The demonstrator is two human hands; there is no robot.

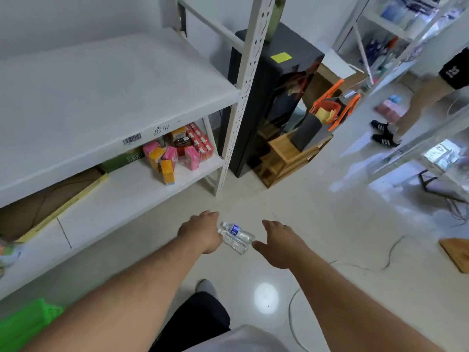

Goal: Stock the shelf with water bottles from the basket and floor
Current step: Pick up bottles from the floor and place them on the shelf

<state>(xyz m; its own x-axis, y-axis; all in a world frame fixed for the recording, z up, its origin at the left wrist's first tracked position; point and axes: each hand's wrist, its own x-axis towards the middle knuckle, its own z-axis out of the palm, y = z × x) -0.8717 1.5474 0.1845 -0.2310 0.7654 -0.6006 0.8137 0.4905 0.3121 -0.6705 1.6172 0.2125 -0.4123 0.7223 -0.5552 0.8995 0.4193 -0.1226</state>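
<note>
Clearly the stocking is only getting going: the wide top shelf (101, 97) is showing bare board with no bottles on it as far as the view reaches, while the shelf below is carrying cartons (177, 151) and a flat box (48, 201). Two bottles (234, 237) are lying side by side on the floor (317, 224), close to the shelf's foot and between the hands. A left hand (203, 232) is reaching down beside them, its back to the camera, so I cannot tell whether its fingers are curling round anything or just touching. A right hand (278, 242) is hovering just on the other side with fingers spread and loose, gripping nothing. Neither bottle is looking lifted yet. No basket is clearly showing, though something green (28, 323) is sitting at the lower left. Nearly everything, I judge, is left to do.
</note>
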